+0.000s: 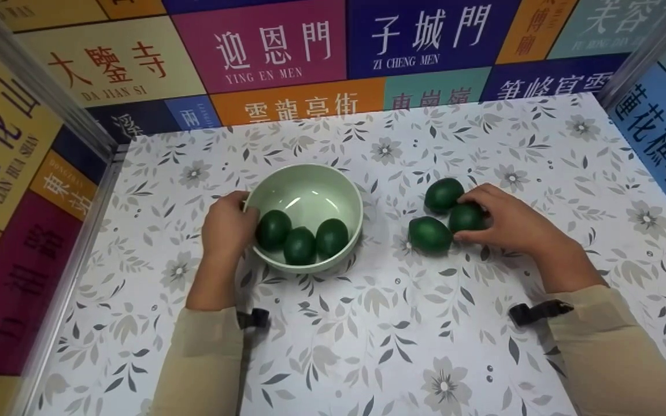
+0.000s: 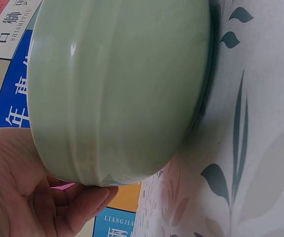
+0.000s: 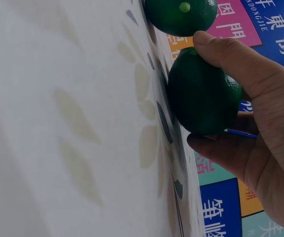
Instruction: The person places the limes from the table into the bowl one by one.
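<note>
A pale green bowl (image 1: 310,179) stands on the table, with three dark green limes (image 1: 299,245) lying along its near side. At the bowl's left rim my left hand (image 1: 226,228) holds on, thumb over the edge; the left wrist view shows its fingers on the outer wall. To the right of the bowl, my right hand (image 1: 509,222) pinches a lime (image 3: 203,94) between thumb and fingers. Two more limes lie against this one: one behind it (image 1: 444,195) and one to its left (image 1: 430,234).
A white floral cloth (image 1: 344,346) covers the table. Behind it and at both sides rise panels (image 1: 278,52) of coloured signs with Chinese writing. Dark straps with small devices (image 1: 255,318) sit at both wrists.
</note>
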`<action>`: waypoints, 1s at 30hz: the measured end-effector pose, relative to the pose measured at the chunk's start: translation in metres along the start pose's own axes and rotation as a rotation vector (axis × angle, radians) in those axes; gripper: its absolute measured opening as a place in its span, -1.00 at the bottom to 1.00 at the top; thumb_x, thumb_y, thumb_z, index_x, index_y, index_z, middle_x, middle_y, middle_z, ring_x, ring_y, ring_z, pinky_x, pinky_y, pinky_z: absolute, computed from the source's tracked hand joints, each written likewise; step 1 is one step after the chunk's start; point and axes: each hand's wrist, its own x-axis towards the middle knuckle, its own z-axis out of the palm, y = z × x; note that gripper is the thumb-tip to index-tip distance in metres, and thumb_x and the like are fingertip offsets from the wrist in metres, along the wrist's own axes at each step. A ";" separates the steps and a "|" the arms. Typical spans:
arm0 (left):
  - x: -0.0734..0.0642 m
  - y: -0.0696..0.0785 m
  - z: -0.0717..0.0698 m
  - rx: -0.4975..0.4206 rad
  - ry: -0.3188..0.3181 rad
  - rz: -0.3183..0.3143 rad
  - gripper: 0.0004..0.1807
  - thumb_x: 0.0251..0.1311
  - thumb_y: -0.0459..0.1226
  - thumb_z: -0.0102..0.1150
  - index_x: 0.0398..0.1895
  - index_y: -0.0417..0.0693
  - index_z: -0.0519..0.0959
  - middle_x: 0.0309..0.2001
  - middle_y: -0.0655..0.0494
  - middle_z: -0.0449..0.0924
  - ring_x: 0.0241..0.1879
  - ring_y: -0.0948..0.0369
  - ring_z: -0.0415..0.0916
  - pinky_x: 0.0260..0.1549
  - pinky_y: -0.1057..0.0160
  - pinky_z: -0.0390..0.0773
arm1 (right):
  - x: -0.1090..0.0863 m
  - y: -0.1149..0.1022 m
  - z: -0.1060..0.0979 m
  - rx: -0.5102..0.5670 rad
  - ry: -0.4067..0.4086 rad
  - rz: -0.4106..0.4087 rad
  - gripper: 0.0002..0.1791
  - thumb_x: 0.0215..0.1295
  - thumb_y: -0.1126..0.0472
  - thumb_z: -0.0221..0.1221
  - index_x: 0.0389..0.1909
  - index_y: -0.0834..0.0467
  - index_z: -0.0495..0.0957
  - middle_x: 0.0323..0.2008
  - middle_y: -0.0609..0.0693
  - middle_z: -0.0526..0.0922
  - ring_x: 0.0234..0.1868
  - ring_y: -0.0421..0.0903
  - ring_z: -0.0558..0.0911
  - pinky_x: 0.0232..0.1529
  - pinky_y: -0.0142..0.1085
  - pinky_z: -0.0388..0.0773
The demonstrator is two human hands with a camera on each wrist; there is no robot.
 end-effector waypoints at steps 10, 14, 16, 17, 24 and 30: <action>-0.001 0.002 0.000 -0.002 -0.016 -0.022 -0.52 0.35 -0.20 0.03 0.30 -0.01 0.60 0.07 -0.07 0.72 -0.03 -0.02 0.64 0.05 -0.06 0.58 | 0.000 0.000 -0.001 0.011 -0.018 0.017 -0.30 0.14 -0.03 0.52 0.23 0.15 0.51 0.24 0.09 0.52 0.24 0.11 0.53 0.26 0.09 0.43; 0.000 0.002 0.000 0.000 -0.020 -0.024 -0.52 0.36 -0.20 0.03 0.31 -0.02 0.60 0.09 -0.07 0.71 -0.02 -0.01 0.64 0.07 -0.06 0.58 | 0.000 0.000 -0.001 0.009 -0.024 0.012 -0.30 0.14 -0.06 0.52 0.23 0.14 0.51 0.24 0.08 0.52 0.22 0.10 0.53 0.24 0.10 0.44; 0.000 0.001 0.000 0.003 -0.019 -0.022 -0.52 0.36 -0.20 0.02 0.31 -0.02 0.60 0.09 -0.06 0.71 -0.01 -0.01 0.64 0.08 -0.06 0.57 | 0.000 0.000 -0.002 0.012 -0.025 0.009 -0.30 0.14 -0.08 0.52 0.23 0.13 0.51 0.23 0.07 0.52 0.21 0.10 0.54 0.23 0.09 0.44; 0.000 0.001 -0.001 0.003 -0.019 -0.021 -0.52 0.36 -0.19 0.02 0.31 -0.02 0.60 0.09 -0.06 0.71 -0.01 -0.01 0.64 0.08 -0.06 0.57 | 0.000 0.000 -0.002 0.012 -0.025 0.006 -0.30 0.14 -0.08 0.52 0.23 0.13 0.52 0.23 0.07 0.52 0.20 0.09 0.54 0.22 0.09 0.45; 0.000 0.001 0.000 0.003 -0.017 -0.018 -0.52 0.35 -0.19 0.03 0.31 -0.02 0.60 0.08 -0.06 0.71 -0.02 -0.01 0.64 0.07 -0.06 0.57 | -0.001 0.000 -0.003 0.001 -0.036 -0.017 -0.31 0.16 -0.10 0.50 0.22 0.13 0.51 0.21 0.09 0.52 0.19 0.11 0.55 0.20 0.11 0.45; 0.000 0.001 -0.001 -0.003 -0.019 -0.016 -0.52 0.36 -0.19 0.02 0.31 -0.03 0.59 0.09 -0.07 0.72 0.00 -0.01 0.65 0.08 -0.07 0.57 | -0.001 0.000 -0.003 -0.005 -0.040 -0.024 -0.29 0.16 -0.10 0.50 0.23 0.15 0.51 0.21 0.09 0.51 0.20 0.11 0.54 0.21 0.12 0.45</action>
